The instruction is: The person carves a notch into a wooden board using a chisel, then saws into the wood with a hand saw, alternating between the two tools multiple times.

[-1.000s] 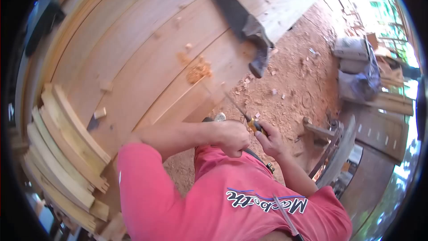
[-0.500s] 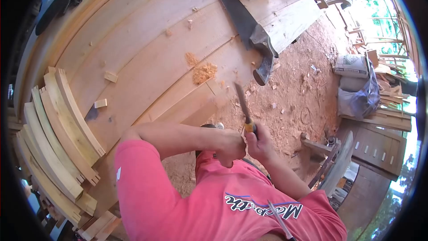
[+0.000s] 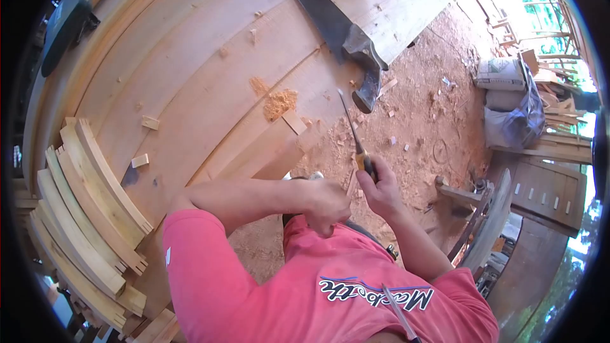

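Note:
My right hand (image 3: 382, 189) is wrapped round the yellow and black handle of a chisel (image 3: 353, 128), whose narrow metal blade points up and away over the floor. Close beside it on the left, my left hand (image 3: 327, 206) is curled into a fist in front of the pink shirt (image 3: 273, 267); whatever is inside its fingers is hidden. A wooden piece (image 3: 293, 122) lies at the near edge of the workbench (image 3: 190, 63), beyond my left forearm. Sawdust (image 3: 279, 104) is heaped right behind it.
A handsaw (image 3: 318, 9) lies across the bench with its handle over the edge. Curved slatted wood pieces (image 3: 95, 209) are stacked at left. Small offcuts (image 3: 140, 161) dot the bench. Shavings cover the floor (image 3: 413, 114); sacks (image 3: 505, 101) and a wooden panel (image 3: 546, 194) stand at right.
The chisel has turned, so its blade now shows narrower, and its tip has risen. My right hand has shifted slightly right, away from my left fist. The view has tilted a little.

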